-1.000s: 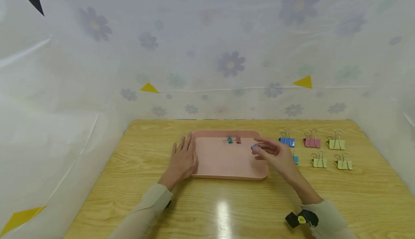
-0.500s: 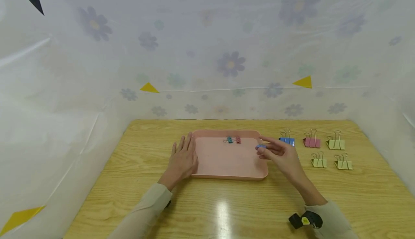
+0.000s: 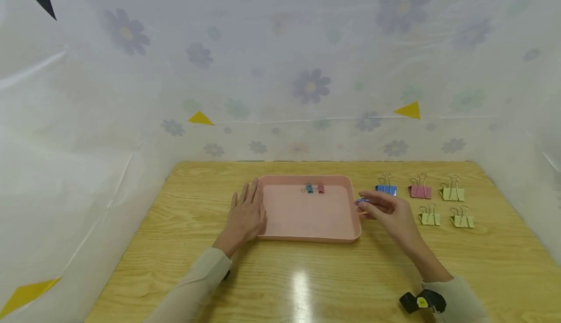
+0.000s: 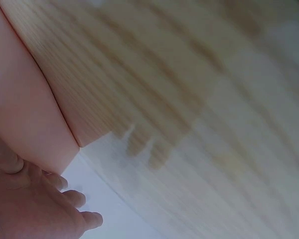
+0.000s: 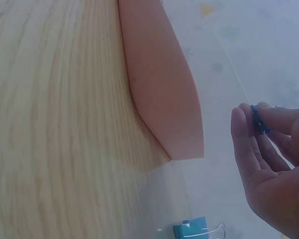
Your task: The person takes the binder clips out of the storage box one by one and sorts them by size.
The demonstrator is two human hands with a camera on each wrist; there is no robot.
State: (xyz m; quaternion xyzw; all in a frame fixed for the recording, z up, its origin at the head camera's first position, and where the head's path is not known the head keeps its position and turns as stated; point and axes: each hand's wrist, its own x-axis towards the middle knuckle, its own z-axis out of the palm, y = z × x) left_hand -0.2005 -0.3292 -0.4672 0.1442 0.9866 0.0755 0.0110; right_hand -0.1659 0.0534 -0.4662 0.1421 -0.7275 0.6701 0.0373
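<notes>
Between thumb and fingertips my right hand (image 3: 392, 213) pinches a small blue binder clip (image 3: 363, 200), held just beyond the right rim of a pink tray (image 3: 307, 223). The right wrist view shows this clip (image 5: 259, 119) as dark blue between the fingers. My left hand (image 3: 245, 213) lies with straight fingers along the tray's left edge, touching it. Inside the tray, near its far side, sit a small teal binder clip (image 3: 309, 188) and a small pink binder clip (image 3: 321, 188).
Right of the tray stand larger binder clips: blue (image 3: 386, 190), pink (image 3: 420, 192) and yellow-green (image 3: 453, 194), with two smaller yellow-green clips (image 3: 430, 218) nearer. A teal clip (image 5: 192, 229) shows in the right wrist view; my hand hides it from the head view. Plastic sheeting walls the wooden table (image 3: 280, 274).
My right hand has moved right with the blue binder clip, from above the tray's right part to past its rim. The left hand stays on the tray's edge.
</notes>
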